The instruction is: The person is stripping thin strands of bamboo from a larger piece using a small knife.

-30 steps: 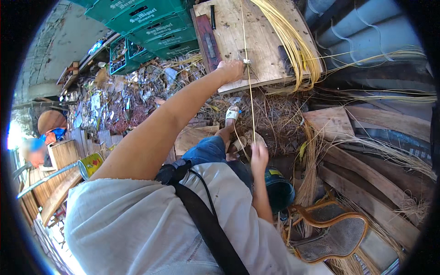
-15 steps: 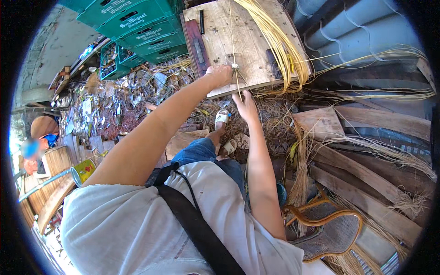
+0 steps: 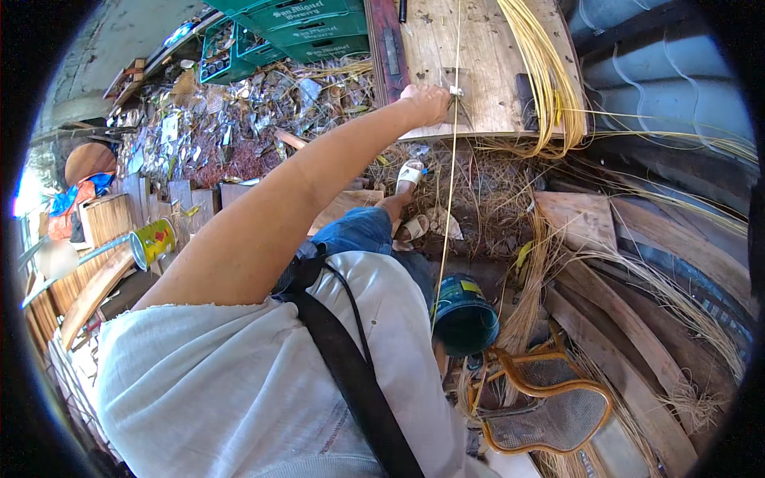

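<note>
My left hand (image 3: 429, 104) is closed at the near edge of a worn wooden board (image 3: 494, 80). By its fingers sits a small white piece (image 3: 456, 91), where a thin pale rattan strand (image 3: 450, 187) passes. What the fingers grip is hidden. The strand runs taut from the far side of the board, past the left hand, down toward my body beside a dark green bucket (image 3: 466, 315). My right hand is out of the picture. A coil of yellow rattan strands (image 3: 550, 88) lies over the board's right side, next to a dark block (image 3: 526, 99).
A dark red wooden bar (image 3: 388, 52) lies along the board's left side. Green crates (image 3: 319, 28) are stacked at the far left, above littered ground. Planks (image 3: 629, 303) and loose fibre fill the right, with a cane-woven frame (image 3: 554, 406) near me. A yellow can (image 3: 151, 241) is at left.
My right hand has left the board's edge and gone out of view, with the strand now drawn down toward me. My left hand stays by the white piece. The view has shifted.
</note>
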Motion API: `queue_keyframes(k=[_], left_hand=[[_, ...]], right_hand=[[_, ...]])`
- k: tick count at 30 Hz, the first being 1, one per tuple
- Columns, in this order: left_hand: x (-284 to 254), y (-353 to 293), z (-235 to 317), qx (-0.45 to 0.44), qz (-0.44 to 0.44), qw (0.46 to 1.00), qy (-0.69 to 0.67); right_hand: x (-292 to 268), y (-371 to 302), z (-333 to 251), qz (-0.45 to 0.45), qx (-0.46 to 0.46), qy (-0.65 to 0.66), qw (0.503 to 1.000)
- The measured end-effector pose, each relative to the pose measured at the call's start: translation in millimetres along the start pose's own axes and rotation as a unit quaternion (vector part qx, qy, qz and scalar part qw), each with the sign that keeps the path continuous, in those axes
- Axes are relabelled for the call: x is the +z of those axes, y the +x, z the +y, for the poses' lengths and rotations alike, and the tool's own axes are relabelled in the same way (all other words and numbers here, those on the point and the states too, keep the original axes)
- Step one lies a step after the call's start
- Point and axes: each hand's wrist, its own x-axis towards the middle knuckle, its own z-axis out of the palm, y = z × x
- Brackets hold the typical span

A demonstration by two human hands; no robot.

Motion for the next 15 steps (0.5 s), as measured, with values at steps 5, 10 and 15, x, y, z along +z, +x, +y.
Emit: queue_keyframes(k=[5,10,15], left_hand=[[-1.3,4.4,-0.9,-0.003,-0.007,1.0,-0.016],[5.2,7.5,-5.0,0.019,0.046,0.999,0.003],[2.6,5.9,5.6,0.024,0.062,0.998,-0.003]], right_hand=[[-8.6,13.5,-38.7,0.038,0.196,0.804,0.56],[132.7,217.3,29.7,0.039,0.308,0.95,-0.047],[198.2,338.5,83.9,-0.087,0.281,0.9,-0.322]])
